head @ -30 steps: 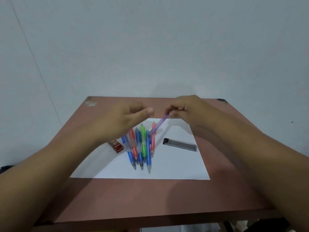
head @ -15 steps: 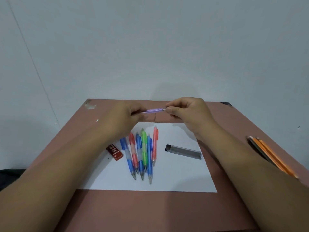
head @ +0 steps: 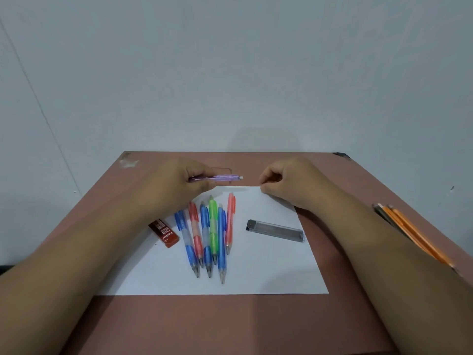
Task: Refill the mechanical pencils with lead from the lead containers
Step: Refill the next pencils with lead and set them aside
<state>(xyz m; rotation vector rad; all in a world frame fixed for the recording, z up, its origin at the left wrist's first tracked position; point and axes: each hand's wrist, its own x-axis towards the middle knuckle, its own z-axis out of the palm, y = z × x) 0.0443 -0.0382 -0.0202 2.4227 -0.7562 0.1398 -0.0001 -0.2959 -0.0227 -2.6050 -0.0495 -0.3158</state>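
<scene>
purple pencil (head: 219,178), red lead box (head: 163,233), white paper (head: 268,265)

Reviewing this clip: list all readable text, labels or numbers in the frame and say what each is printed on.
"2B": on the red lead container, beside the row of pencils.
A white brand word next to it on the same container: too blurred to read with confidence.
Clear lead container: no legible print.
Purple pencil in the left hand: no legible print.

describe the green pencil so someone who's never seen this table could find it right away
On the brown table lies a white paper sheet with a row of plastic mechanical pencils. The translucent green mechanical pencil lies fourth from the left, tip toward the viewer, between two blue mechanical pencils. It is the only green one.
</scene>
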